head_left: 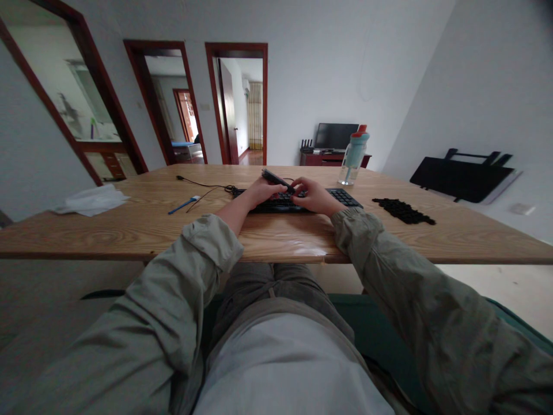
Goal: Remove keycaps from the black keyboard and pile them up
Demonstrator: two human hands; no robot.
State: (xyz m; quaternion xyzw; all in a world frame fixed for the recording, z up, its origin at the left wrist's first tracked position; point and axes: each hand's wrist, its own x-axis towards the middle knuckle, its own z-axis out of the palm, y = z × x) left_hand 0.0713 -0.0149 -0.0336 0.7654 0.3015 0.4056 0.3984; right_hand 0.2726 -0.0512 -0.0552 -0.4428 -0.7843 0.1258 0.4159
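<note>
A black keyboard [345, 197] lies on the wooden table in front of me, its middle partly covered by my hands. My left hand [260, 192] is closed around a dark, stick-like object [274, 179] held slanting just above the keys; its exact kind is unclear. Over the keyboard's centre, my right hand [314, 196] has its fingers pinched together at the lower end of that object. Whether these fingers grip the object itself or a small piece there is hidden. To the left rests a blue-handled brush [184, 204] with a pale head.
A heap of small black pieces [404, 211] lies right of the keyboard. Behind it stands a clear bottle [353, 158] with a red-topped lid. A white cloth or sheet [93, 200] is on the table's left side. The keyboard cable [207, 184] runs across the back left.
</note>
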